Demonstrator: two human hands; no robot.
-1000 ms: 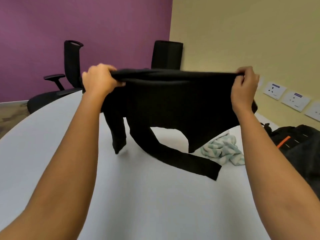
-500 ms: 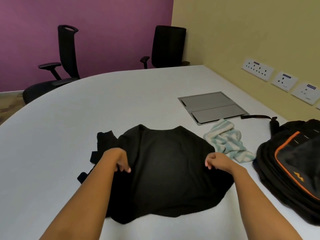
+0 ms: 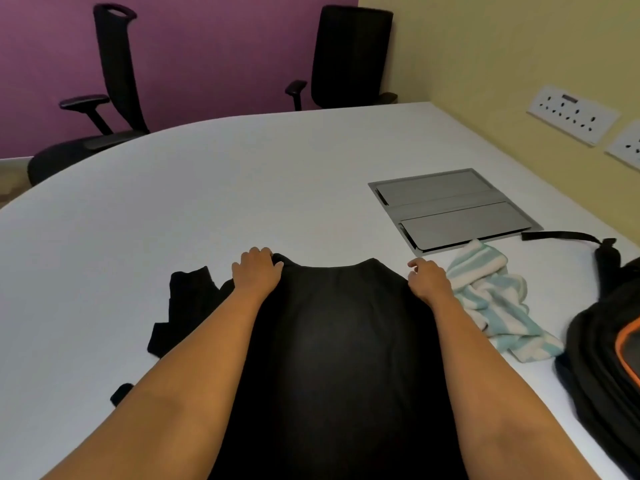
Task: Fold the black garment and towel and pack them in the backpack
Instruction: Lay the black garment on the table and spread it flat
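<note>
While black garment (image 3: 339, 341) lies flat on bench (image 3: 207, 188), near ctr, left grip (image 3: 257, 271) curls on far-left shoulder; right grip (image 3: 429, 282) at far-right, pinch unclear. Best: smooth outward, tuck left sleeve (image 3: 187, 306) b4 folding; towel (image 3: 498, 306) & backpack (image 3: 606, 375) sit right.

Backpack (image 3: 599, 375) is getting chopped by the right edge, black garment (image 3: 339, 358) is running off the bottom, and left hand (image 3: 257, 270) and right hand (image 3: 429, 277) are curling their fingers out of sight, so grip's unclear.
</note>
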